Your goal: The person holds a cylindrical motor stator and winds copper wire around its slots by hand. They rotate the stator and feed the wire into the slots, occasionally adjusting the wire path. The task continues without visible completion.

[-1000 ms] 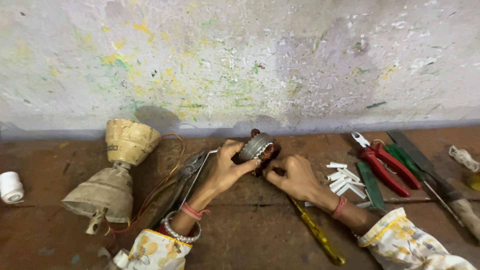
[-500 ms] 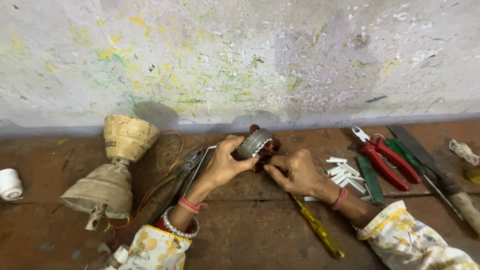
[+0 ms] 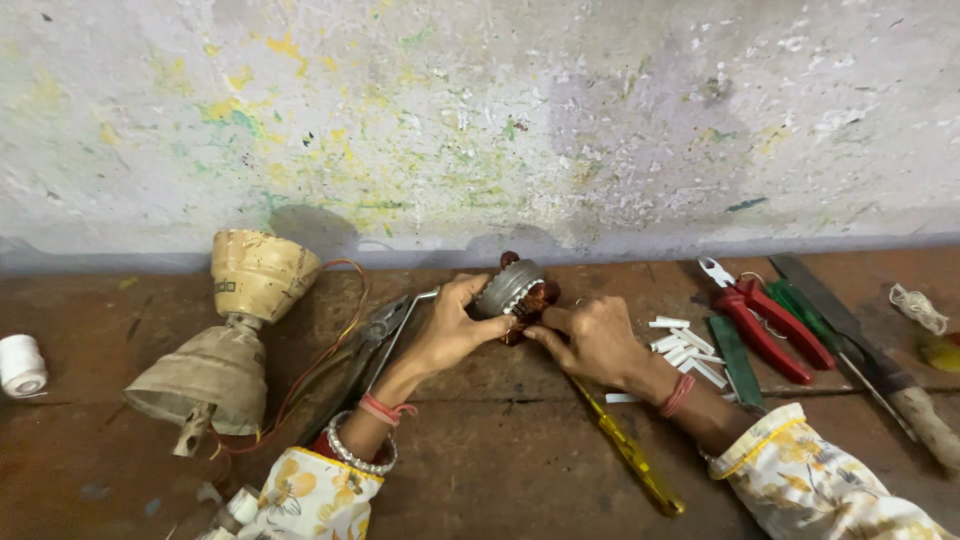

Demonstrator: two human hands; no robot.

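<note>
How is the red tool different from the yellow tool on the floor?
The red-handled pliers have two handles and metal jaws; the yellow screwdriver is one thin straight stick. The pliers lie far from the hands, past the white strips; the screwdriver lies partly under the right hand. The pliers' handles are solid red; the screwdriver's handle looks see-through yellow. Both lie flat on the brown surface, and neither is held.

Head view, single camera: worn at the person's head, angled down and forward over the brown counter (image 3: 520, 450), facing the paint-flecked wall (image 3: 480, 110) behind it. Near range; both hands sit centre frame, forearms entering from the bottom edge.
</note>
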